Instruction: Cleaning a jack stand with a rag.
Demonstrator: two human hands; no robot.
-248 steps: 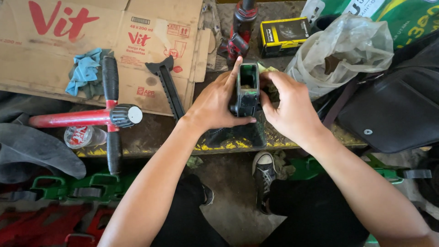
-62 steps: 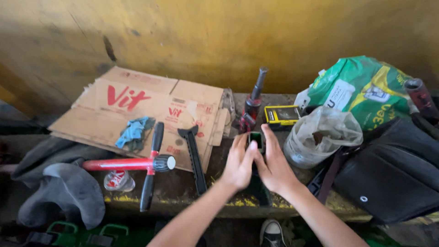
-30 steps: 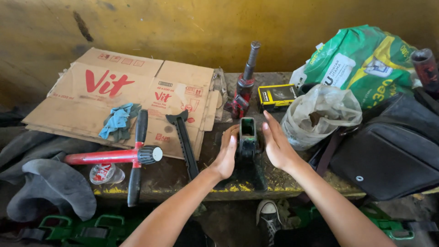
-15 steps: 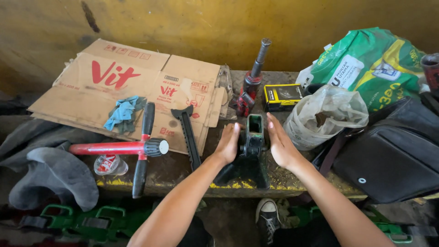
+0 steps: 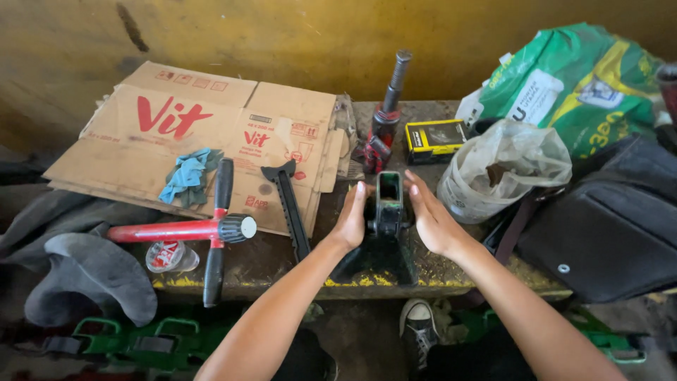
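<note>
Both hands were flat and open, fingers together and pointing away from the body, palms facing each other. The left hand (image 5: 352, 220) pressed against the left side of a dark green jack stand (image 5: 387, 212), and the right hand (image 5: 430, 220) stood at its right side, touching or just short of it; I could not tell which. Neither hand curled around it. Both forearms reached up from the lower edge of the view, converging toward the stand.

The jack stand stood upright near the front edge of the worktop (image 5: 282, 271), its hollow top open to the camera and its black splayed base (image 5: 377, 262) below the hands.

Just left of the left hand lay a black ratchet post (image 5: 288, 204), partly on a flattened cardboard box (image 5: 211, 134). Further left a red T-shaped tool with black handles (image 5: 211, 229) lay across the worktop, with a blue rag (image 5: 187, 174) on the cardboard beside it. Behind the stand stood a red bottle jack (image 5: 381, 130) and a small yellow-and-black box (image 5: 436, 137). To the right sat a clear plastic bag (image 5: 504, 169), a green sack (image 5: 571, 77) and a black bag (image 5: 606, 219).
</note>
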